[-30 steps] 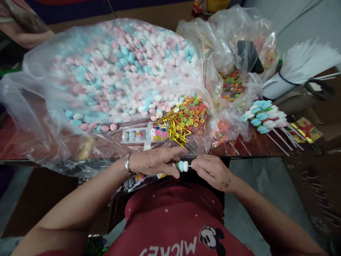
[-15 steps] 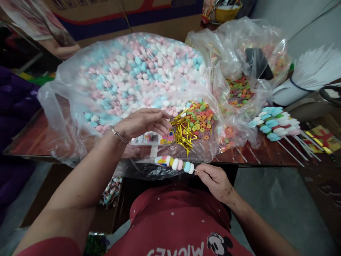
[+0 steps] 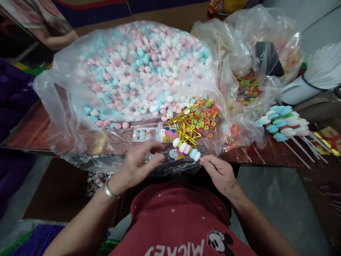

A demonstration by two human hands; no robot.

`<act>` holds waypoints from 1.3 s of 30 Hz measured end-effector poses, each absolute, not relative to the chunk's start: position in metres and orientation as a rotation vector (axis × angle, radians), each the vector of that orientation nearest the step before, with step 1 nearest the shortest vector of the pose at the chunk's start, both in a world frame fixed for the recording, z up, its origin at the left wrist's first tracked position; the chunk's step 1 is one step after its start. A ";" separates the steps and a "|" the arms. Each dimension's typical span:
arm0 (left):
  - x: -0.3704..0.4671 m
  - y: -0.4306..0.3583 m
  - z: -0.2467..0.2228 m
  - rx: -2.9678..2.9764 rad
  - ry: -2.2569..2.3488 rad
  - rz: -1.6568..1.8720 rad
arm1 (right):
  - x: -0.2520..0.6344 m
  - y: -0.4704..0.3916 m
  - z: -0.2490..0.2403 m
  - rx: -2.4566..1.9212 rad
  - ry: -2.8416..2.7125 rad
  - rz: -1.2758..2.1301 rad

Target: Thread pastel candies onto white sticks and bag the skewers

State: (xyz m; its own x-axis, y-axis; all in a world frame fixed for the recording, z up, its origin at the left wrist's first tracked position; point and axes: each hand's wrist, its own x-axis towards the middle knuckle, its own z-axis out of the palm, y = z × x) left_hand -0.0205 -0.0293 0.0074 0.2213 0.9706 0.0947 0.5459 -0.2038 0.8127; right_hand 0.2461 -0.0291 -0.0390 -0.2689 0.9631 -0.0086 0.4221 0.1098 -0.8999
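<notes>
My right hand (image 3: pixel 220 175) pinches the bare stick end of a marshmallow skewer (image 3: pixel 186 149), held at a tilt over the table edge. White, yellow, pink, green and blue candies are threaded along it. Left of the skewer, my left hand (image 3: pixel 140 161) is apart from it, with thumb and fingers spread and nothing visible in them. A small colourful printed piece (image 3: pixel 176 154) shows just below the skewer. Behind lie gold twist ties (image 3: pixel 188 133), ring-shaped gummies (image 3: pixel 204 115) and a printed strip of packaging (image 3: pixel 151 134).
A big clear bag of pastel marshmallows (image 3: pixel 128 78) covers much of the table. Finished skewers (image 3: pixel 287 122) are piled at right, near a container of white sticks (image 3: pixel 298 89). A dark phone-like object (image 3: pixel 269 58) rests among bags. Another person's arm (image 3: pixel 57 39) is at upper left.
My left hand has drawn back toward me and down, away from the twist ties. The skewer in my right hand has tilted, its far end rising. The view has shifted slightly.
</notes>
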 end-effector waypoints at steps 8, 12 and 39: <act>0.007 -0.035 -0.020 2.344 1.510 0.410 | 0.256 -0.033 -0.029 -1.373 -1.802 0.995; 0.000 -0.030 -0.023 2.301 1.408 0.439 | 0.267 -0.031 -0.026 -1.388 -1.915 0.844; -0.019 0.025 0.046 2.325 1.636 0.221 | 0.295 -0.025 -0.026 -1.429 -1.780 0.581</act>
State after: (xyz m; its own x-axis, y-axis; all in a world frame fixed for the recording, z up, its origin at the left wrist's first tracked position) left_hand -0.0192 0.0247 0.0462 0.3435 0.9383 -0.0401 0.8939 -0.3136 0.3204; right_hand 0.2951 -0.0254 -0.0260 -0.0788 0.9569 0.2794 0.6078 0.2683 -0.7473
